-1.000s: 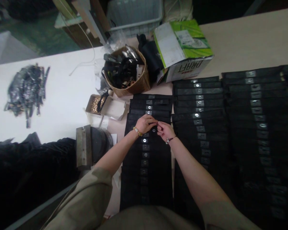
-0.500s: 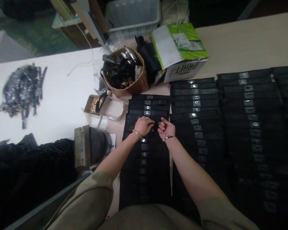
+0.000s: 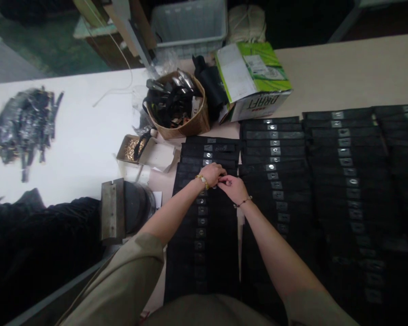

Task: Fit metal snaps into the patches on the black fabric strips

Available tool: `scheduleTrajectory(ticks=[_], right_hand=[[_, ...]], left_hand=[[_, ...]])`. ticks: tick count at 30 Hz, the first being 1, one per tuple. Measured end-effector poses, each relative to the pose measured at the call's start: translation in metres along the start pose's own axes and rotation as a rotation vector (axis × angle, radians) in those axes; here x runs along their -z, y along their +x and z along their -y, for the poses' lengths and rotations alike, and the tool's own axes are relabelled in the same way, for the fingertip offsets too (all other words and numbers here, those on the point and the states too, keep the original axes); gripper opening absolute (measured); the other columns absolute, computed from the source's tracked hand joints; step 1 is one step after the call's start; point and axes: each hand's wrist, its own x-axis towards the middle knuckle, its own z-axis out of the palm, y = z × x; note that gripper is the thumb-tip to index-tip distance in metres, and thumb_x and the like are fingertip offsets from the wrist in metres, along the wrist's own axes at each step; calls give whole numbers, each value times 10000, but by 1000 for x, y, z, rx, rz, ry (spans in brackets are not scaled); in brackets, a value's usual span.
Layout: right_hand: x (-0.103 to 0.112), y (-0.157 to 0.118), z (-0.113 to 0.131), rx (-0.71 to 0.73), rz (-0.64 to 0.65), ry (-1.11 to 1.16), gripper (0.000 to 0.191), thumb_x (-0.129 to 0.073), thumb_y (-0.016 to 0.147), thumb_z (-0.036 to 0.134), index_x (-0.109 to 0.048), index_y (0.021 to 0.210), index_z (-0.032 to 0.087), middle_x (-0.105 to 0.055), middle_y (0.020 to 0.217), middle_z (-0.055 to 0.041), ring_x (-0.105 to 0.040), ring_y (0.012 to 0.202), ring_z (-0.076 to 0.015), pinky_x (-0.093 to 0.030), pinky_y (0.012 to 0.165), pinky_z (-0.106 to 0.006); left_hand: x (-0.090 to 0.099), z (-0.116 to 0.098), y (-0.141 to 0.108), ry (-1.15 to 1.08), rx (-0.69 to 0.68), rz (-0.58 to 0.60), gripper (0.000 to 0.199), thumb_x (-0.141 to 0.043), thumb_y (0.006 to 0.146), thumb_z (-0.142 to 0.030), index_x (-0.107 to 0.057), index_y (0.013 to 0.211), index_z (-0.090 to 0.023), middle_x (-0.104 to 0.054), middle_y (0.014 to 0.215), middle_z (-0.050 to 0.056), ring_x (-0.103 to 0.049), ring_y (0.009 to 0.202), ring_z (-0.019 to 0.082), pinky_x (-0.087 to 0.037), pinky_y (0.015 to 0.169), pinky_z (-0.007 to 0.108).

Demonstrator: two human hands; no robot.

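Note:
Overlapping black fabric pieces (image 3: 221,235) lie in a column in front of me, each with a small tag, several bearing a shiny round fitting. My left hand (image 3: 212,174) rests over the upper part of this column with its fingers bent together. Touching it from the right, my right hand (image 3: 234,187) has its fingers curled and pinched. Whatever the fingertips hold is too small to make out. One round fitting shows just below the hands. More columns of tagged black pieces (image 3: 272,181) lie to the right.
A small box of brass-coloured bits (image 3: 132,148), a carton of tools and scraps (image 3: 180,131) and a green-white box (image 3: 258,81) stand beyond. At left are a metal block (image 3: 113,212), a dark cloth heap (image 3: 44,244) and bagged black strips (image 3: 27,122).
My right hand has moved left and down to meet my left hand, its fingers now pinched. My left hand has shifted slightly right. The whole view has shifted a little.

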Motion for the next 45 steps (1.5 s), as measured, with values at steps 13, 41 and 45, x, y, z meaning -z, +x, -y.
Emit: scheduleTrajectory(ticks=[13, 41, 45], right_hand=[[-15, -1, -1, 36, 177, -521, 192, -698, 836, 380, -767, 1002, 312, -748, 852, -36, -653, 760, -209, -394, 636, -298], [-5, 36, -16, -223, 0, 183, 304, -768, 677, 489, -707, 669, 191, -594, 573, 21, -471, 540, -108, -353, 535, -249], [-2, 40, -13, -371, 67, 291, 358, -822, 616, 517, -713, 705, 188, -458, 458, 63, -343, 427, -77, -229, 422, -243]], left_hand=[[30, 73, 22, -259, 499, -545, 122, -681, 848, -228, -716, 965, -221, -725, 1054, 48, -619, 993, 219, -489, 929, 373], [28, 51, -7, -308, -98, -256, 311, -728, 804, -247, -721, 1115, -244, -743, 1082, 30, -654, 999, 198, -492, 962, 353], [15, 28, -25, -294, -123, -118, 268, -701, 851, -277, -720, 1118, -257, -760, 1029, 15, -674, 918, 176, -521, 872, 308]])
